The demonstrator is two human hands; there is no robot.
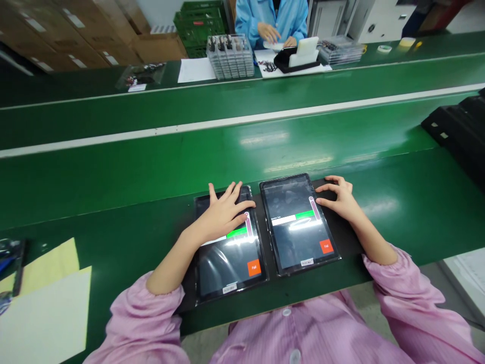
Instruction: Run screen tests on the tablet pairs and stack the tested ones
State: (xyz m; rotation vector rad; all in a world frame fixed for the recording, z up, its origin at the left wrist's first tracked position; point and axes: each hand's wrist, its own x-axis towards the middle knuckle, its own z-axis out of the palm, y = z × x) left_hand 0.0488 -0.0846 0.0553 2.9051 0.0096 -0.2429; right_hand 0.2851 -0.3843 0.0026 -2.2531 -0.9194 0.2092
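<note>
Two tablets lie side by side, face up, on a dark mat [346, 235] at the front of the green bench. The left tablet [227, 270] and the right tablet [293, 242] both have lit screens with a green bar, a purple slider and an orange "Fail" box. Over the upper part of the left tablet spreads my left hand [223, 215], fingers apart, hiding some of its screen. My right hand [339, 197] rests at the right tablet's upper right edge, fingertips by its side and fingers curved apart, gripping nothing.
Yellow and white paper sheets [49, 308] lie at the left. A black object [458, 131] stands at the right. Across the raised green divider, a person in a blue coat [271, 23] works beside stacked clear trays [230, 56]. Green crates [200, 25] and cardboard boxes [76, 30] stand behind.
</note>
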